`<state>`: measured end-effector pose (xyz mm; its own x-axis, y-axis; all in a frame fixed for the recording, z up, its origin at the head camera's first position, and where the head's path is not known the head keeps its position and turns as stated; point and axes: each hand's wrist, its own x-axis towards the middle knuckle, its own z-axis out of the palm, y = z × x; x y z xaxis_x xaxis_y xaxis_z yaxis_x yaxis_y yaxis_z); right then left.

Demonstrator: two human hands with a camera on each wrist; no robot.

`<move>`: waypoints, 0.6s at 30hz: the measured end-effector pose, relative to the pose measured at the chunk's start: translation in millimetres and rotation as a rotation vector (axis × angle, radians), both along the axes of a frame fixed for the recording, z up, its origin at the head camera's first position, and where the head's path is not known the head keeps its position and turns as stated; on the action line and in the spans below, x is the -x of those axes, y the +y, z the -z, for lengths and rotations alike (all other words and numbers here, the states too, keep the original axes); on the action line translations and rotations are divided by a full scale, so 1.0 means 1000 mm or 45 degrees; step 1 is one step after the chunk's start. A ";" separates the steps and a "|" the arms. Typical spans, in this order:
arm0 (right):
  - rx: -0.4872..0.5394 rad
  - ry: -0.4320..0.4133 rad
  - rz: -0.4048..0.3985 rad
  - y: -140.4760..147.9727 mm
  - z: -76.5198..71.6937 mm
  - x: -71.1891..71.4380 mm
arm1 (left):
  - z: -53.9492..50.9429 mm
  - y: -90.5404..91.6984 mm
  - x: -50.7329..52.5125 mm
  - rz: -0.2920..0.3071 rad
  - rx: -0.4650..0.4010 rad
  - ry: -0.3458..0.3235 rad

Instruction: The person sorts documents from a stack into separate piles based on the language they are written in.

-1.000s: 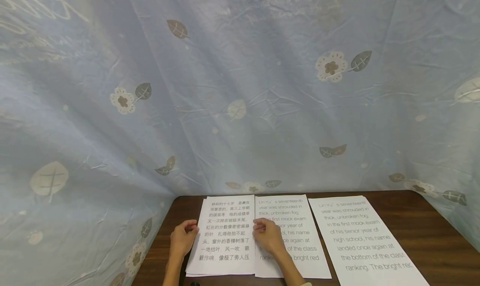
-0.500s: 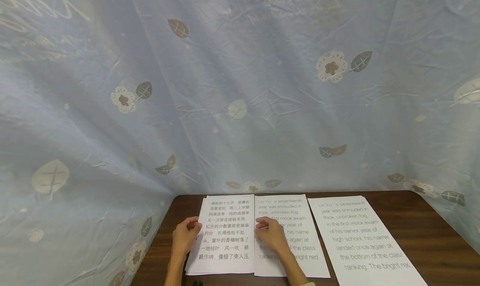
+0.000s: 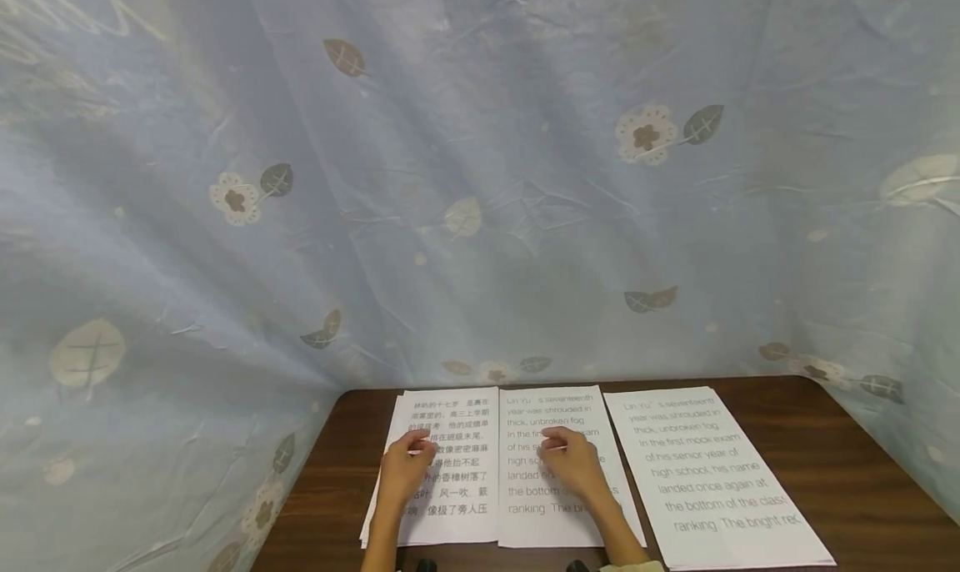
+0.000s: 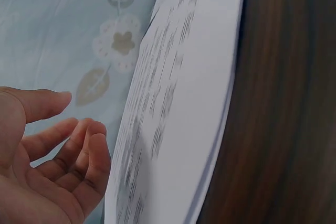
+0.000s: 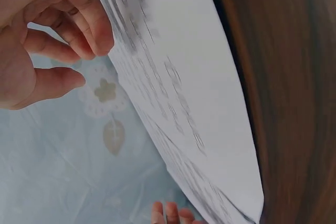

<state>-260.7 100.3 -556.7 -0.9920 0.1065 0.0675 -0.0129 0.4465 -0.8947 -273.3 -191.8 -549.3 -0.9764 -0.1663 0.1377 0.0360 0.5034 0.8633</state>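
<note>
My left hand (image 3: pixel 405 472) hovers over the left part of a paper stack printed with Chinese text (image 3: pixel 459 493). Its fingers are loosely curled, and in the left wrist view the thumb stands apart from the fingertips (image 4: pixel 97 128) with nothing between. Over the middle stack of paper, printed in English (image 3: pixel 534 526), is my right hand (image 3: pixel 576 465), also loosely bent and holding nothing. The right wrist view shows a gap between its thumb and fingers (image 5: pixel 102 38). Both stacks lie flat, side by side, their inner edges meeting. The hands cover some of the printed lines.
A third stack of English-printed paper (image 3: pixel 712 489) lies to the right, slightly slanted, with a narrow strip of table before it. The dark wooden table (image 3: pixel 847 447) extends further right. A pale blue patterned cloth (image 3: pixel 525 305) hangs behind and at the left.
Both hands have moved right. The left went from the Chinese stack's left edge to over the page; the right moved from the seam onto the middle stack. The view has turned slightly right.
</note>
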 end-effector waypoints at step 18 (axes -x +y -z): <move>-0.088 -0.020 0.104 0.067 -0.006 -0.009 | 0.000 0.058 0.000 0.119 -0.088 -0.058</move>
